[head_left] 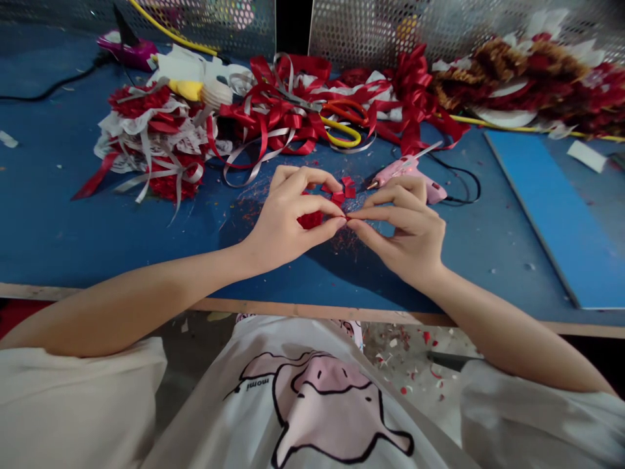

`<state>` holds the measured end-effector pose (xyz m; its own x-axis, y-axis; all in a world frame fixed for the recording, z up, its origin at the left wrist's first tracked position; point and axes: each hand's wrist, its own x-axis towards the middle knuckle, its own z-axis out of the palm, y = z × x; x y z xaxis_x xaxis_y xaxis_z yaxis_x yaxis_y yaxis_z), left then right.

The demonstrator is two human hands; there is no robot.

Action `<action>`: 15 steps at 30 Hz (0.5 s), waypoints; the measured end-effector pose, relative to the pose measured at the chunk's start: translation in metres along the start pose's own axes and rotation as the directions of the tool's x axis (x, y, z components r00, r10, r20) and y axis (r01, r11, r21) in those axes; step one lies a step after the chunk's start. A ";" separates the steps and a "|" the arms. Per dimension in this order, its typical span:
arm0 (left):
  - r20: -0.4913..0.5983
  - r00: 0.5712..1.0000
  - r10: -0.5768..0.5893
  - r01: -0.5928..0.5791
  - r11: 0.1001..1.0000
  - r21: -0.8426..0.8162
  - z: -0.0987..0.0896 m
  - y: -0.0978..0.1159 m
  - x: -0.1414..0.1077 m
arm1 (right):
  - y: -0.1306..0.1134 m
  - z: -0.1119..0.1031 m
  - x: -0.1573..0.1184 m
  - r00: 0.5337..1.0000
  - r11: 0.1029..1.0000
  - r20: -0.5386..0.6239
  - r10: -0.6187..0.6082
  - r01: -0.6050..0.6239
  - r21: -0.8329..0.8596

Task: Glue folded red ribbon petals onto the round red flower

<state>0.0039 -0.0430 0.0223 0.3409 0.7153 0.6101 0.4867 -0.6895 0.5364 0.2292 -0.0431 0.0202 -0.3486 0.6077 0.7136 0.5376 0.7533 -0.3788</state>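
Both my hands meet at the middle of the blue table (146,234), fingertips almost touching. My left hand (297,215) pinches one side of a small red piece (347,219), and my right hand (405,225) pinches the other side. The piece is mostly hidden by the fingertips. A dark red bundle (310,219) shows partly behind my left fingers. Just beyond the hands lie several small red squares (347,187). A pink glue gun (405,170) rests right behind my right hand, its nozzle pointing left.
Red and white ribbons (273,117) heap along the back, with orange-and-yellow scissors (342,124) on them. Lacy red-white bundles (156,140) lie at left, near a purple tool (127,52). Brown and red material (517,78) and a blue board (551,215) are at right.
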 end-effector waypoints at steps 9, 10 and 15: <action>0.306 0.924 -0.227 0.135 0.946 0.294 -0.035 -0.031 0.017 | 0.005 -0.004 0.003 1.000 0.999 0.003 0.022 -0.022 -0.028; 0.351 0.896 -0.273 0.146 0.926 0.347 -0.038 -0.033 0.017 | 0.006 -0.004 0.003 1.000 0.999 0.007 0.024 -0.024 -0.030; 0.434 0.807 -0.400 0.173 0.863 0.474 -0.045 -0.027 0.015 | 0.012 -0.004 0.004 1.000 0.998 -0.011 0.024 -0.024 -0.065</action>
<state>-0.0401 -0.0181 0.0432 0.4293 0.9028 0.0244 0.8606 -0.4171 0.2923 0.2377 -0.0329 0.0210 -0.3270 0.6225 0.7110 0.5944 0.7204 -0.3573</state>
